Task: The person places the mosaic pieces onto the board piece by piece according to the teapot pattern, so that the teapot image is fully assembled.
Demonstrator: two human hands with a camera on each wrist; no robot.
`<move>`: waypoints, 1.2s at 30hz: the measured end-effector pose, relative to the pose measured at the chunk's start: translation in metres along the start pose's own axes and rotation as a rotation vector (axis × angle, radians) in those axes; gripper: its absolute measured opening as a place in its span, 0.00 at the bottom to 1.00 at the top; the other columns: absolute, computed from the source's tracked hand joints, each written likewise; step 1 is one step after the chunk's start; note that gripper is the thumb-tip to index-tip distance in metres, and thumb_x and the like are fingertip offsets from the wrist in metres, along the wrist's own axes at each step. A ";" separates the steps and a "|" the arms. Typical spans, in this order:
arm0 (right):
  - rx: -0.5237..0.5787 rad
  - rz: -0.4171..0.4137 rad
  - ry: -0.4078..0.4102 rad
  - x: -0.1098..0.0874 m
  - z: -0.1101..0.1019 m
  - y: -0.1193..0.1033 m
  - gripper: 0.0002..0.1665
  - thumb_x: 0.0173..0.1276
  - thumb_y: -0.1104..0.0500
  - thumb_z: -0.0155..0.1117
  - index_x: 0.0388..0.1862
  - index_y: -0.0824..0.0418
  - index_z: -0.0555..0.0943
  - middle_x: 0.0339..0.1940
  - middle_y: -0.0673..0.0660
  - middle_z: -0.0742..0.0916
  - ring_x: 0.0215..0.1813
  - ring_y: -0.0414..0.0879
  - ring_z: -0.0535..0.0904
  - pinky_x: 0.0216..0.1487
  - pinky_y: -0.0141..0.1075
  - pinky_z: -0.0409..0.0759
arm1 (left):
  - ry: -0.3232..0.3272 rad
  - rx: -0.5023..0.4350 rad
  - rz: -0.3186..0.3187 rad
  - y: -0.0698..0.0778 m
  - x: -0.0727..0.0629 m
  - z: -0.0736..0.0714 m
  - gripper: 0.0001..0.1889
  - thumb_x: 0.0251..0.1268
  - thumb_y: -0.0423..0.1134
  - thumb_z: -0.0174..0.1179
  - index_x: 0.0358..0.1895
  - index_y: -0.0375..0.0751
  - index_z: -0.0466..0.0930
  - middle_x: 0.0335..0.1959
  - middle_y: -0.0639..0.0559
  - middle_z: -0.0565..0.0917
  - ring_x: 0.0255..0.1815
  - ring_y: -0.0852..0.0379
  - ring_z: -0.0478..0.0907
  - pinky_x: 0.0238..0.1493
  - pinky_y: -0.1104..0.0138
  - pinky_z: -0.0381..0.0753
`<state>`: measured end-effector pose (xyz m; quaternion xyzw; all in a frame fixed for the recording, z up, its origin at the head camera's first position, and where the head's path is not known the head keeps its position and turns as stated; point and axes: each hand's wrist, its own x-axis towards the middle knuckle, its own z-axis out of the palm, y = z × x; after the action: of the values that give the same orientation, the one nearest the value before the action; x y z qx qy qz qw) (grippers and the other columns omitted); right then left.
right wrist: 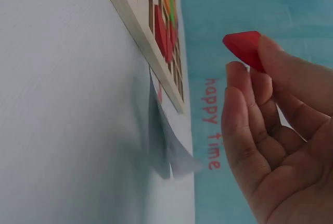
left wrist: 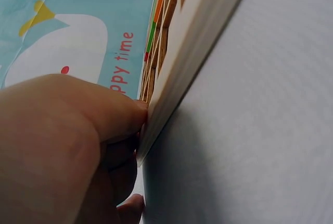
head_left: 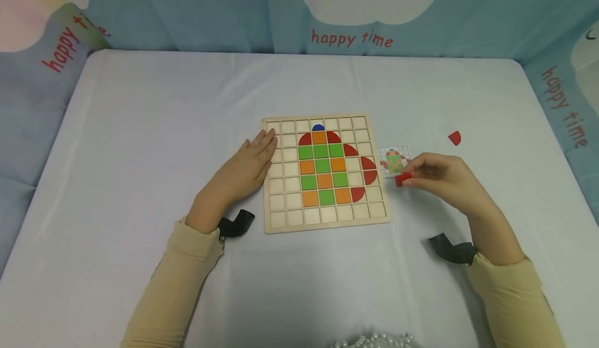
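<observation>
A wooden grid board [head_left: 283, 217] lies on the table, set with green, orange and red pieces and a blue half-round one [head_left: 318, 127] at the top. My left hand [head_left: 243, 171] rests along its left edge, fingers fairly straight and fingertips over the rim. In the left wrist view the thumb [left wrist: 119, 109] touches the board's side. Right of the board, my right hand [head_left: 444, 179] pinches a red quarter-round piece [right wrist: 244, 46] between thumb and fingertips, raised off the table. Below it lies a small pattern card [head_left: 392, 156], partly covered by the fingers.
One loose red quarter-round piece [head_left: 455, 138] lies on the white table beyond my right hand. A string of white beads [head_left: 374, 340] shows at the near edge. Blue printed curtains [head_left: 210, 12] stand behind and at both sides. Black straps [head_left: 236, 224] are at both wrists.
</observation>
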<state>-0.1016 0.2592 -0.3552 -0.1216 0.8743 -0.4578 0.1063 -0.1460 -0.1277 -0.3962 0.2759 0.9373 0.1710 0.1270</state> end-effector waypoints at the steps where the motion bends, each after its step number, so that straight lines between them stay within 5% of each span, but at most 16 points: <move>1: 0.010 0.004 0.010 0.002 0.002 -0.001 0.09 0.57 0.68 0.70 0.37 0.65 0.81 0.31 0.53 0.85 0.32 0.42 0.80 0.35 0.27 0.79 | 0.001 0.002 0.002 0.000 0.000 0.000 0.27 0.76 0.37 0.38 0.73 0.31 0.48 0.76 0.42 0.45 0.76 0.48 0.38 0.72 0.51 0.43; 17: 0.010 -0.104 -0.063 0.048 0.034 -0.033 0.09 0.60 0.65 0.68 0.40 0.66 0.84 0.33 0.55 0.86 0.33 0.43 0.79 0.35 0.27 0.78 | -0.004 -0.003 0.010 0.001 0.001 -0.003 0.27 0.76 0.37 0.38 0.73 0.30 0.48 0.75 0.41 0.45 0.76 0.48 0.38 0.72 0.51 0.42; 24: 0.061 -0.225 -0.134 0.072 0.056 -0.048 0.09 0.59 0.70 0.67 0.40 0.69 0.85 0.36 0.57 0.85 0.39 0.45 0.77 0.41 0.29 0.76 | 0.001 -0.005 0.007 0.000 0.000 -0.001 0.26 0.76 0.36 0.38 0.72 0.29 0.48 0.75 0.40 0.45 0.76 0.47 0.39 0.71 0.50 0.43; 36: 0.125 -0.158 -0.214 0.099 0.092 -0.071 0.07 0.59 0.68 0.68 0.38 0.68 0.84 0.34 0.57 0.86 0.35 0.46 0.80 0.41 0.33 0.79 | -0.001 -0.015 0.006 0.000 0.000 -0.002 0.26 0.77 0.37 0.38 0.72 0.30 0.49 0.75 0.42 0.45 0.76 0.47 0.39 0.71 0.49 0.42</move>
<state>-0.1603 0.1179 -0.3552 -0.2313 0.8153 -0.5028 0.1700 -0.1464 -0.1285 -0.3944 0.2778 0.9351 0.1781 0.1290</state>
